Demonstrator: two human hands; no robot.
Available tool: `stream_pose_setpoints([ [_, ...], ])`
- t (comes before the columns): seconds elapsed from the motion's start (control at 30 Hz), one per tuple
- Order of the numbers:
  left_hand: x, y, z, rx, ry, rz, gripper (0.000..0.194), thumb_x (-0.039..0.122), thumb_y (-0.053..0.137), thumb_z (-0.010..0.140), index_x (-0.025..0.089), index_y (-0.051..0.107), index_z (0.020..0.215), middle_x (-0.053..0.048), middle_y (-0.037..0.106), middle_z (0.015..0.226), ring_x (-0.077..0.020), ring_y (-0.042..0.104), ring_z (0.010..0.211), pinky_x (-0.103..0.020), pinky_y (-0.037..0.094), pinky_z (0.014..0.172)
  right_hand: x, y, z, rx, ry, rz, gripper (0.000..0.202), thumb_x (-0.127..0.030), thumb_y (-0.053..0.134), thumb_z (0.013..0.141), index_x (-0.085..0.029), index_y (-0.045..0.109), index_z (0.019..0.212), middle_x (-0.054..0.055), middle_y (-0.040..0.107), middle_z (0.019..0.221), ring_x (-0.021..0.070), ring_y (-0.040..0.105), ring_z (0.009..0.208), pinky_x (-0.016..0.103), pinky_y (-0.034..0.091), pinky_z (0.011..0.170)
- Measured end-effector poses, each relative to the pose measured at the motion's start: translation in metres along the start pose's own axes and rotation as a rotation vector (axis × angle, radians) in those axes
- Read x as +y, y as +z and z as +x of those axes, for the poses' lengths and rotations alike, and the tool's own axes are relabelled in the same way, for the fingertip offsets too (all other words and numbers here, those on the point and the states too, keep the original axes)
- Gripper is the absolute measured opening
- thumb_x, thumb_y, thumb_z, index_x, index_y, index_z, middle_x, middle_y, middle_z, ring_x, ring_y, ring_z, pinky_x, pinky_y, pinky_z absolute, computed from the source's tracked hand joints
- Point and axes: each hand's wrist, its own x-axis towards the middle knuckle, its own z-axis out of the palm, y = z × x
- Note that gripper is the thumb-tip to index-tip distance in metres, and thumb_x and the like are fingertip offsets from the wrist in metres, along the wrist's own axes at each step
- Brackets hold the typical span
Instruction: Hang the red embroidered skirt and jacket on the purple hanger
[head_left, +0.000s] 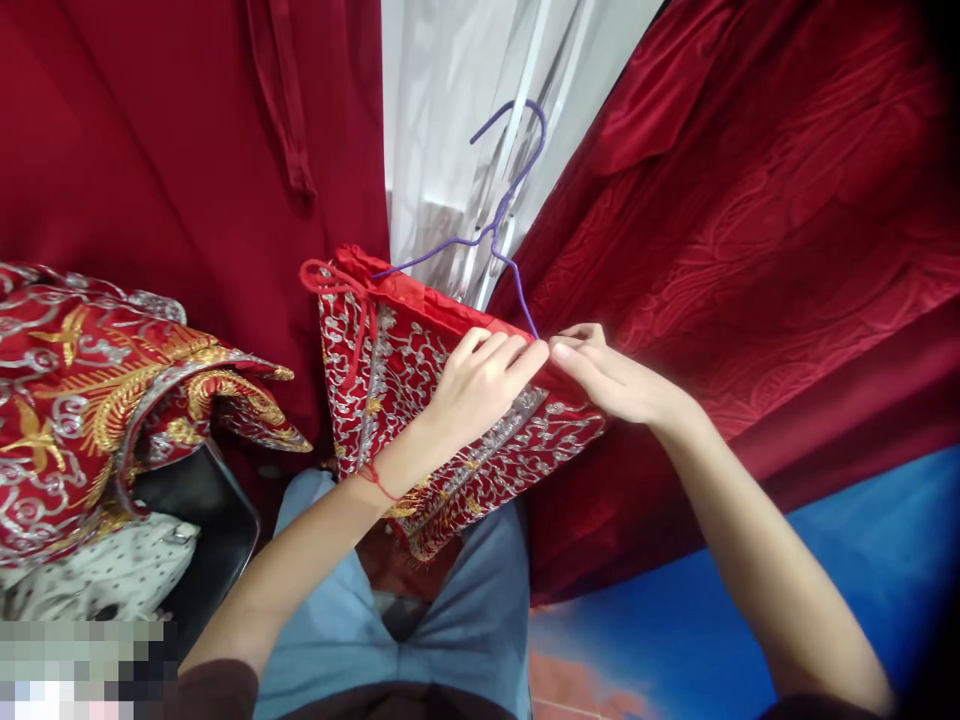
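Observation:
A red garment with silver and gold embroidery hangs folded over a purple wire hanger, held up in front of me above my lap. My left hand grips the garment's upper edge near the hanger's right end, a red thread around its wrist. My right hand pinches the same edge right beside it, fingertips almost touching the left hand's. A red drawstring loops at the garment's top left corner.
Red curtains hang on both sides, with a white sheer curtain between them. Another red and gold embroidered garment lies on a dark chair at the left. The floor at lower right is blue.

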Motion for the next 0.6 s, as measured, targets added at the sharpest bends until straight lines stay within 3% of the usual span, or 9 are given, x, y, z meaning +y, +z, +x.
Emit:
stream_pose_setpoints([
  [0.17, -0.003, 0.002, 0.002, -0.014, -0.024, -0.018, 0.028, 0.016, 0.038, 0.102, 0.016, 0.063, 0.116, -0.007, 0.072, 0.098, -0.0198, 0.066, 0.095, -0.035, 0.046, 0.088, -0.005, -0.008, -0.001, -0.027, -0.065, -0.005, 0.059, -0.075, 0.041, 0.091, -0.021, 0.057, 0.074, 0.000, 0.059, 0.070, 0.0184, 0.057, 0.073, 0.043, 0.037, 0.097],
  [0.3, -0.006, 0.009, 0.004, -0.022, -0.034, -0.028, 0.029, 0.017, 0.038, 0.103, 0.017, 0.064, 0.115, -0.007, 0.072, 0.099, -0.0203, 0.065, 0.098, -0.037, 0.045, 0.091, 0.011, 0.000, -0.004, -0.108, -0.035, -0.057, 0.060, -0.071, 0.048, 0.090, -0.020, 0.052, 0.059, -0.003, 0.052, 0.056, 0.0140, 0.050, 0.058, 0.040, 0.039, 0.089],
  [0.47, -0.027, 0.004, -0.002, -0.106, -0.177, 0.019, 0.028, 0.023, 0.041, 0.102, 0.014, 0.060, 0.121, -0.011, 0.068, 0.116, -0.0229, 0.061, 0.109, -0.039, 0.045, 0.098, 0.039, 0.023, -0.006, 0.298, 0.087, -0.298, 0.051, -0.067, 0.052, 0.090, -0.021, 0.067, 0.074, 0.002, 0.065, 0.065, 0.0184, 0.058, 0.065, 0.043, 0.034, 0.093],
  [0.6, -0.053, -0.013, -0.015, -0.190, -0.292, 0.096, 0.031, 0.023, 0.044, 0.100, 0.011, 0.056, 0.126, -0.014, 0.063, 0.125, -0.0252, 0.057, 0.117, -0.040, 0.045, 0.101, 0.055, 0.035, 0.001, 0.546, 0.092, -0.432, 0.059, -0.072, 0.044, 0.091, -0.021, 0.062, 0.069, 0.004, 0.063, 0.059, 0.0165, 0.050, 0.057, 0.036, 0.035, 0.080],
])
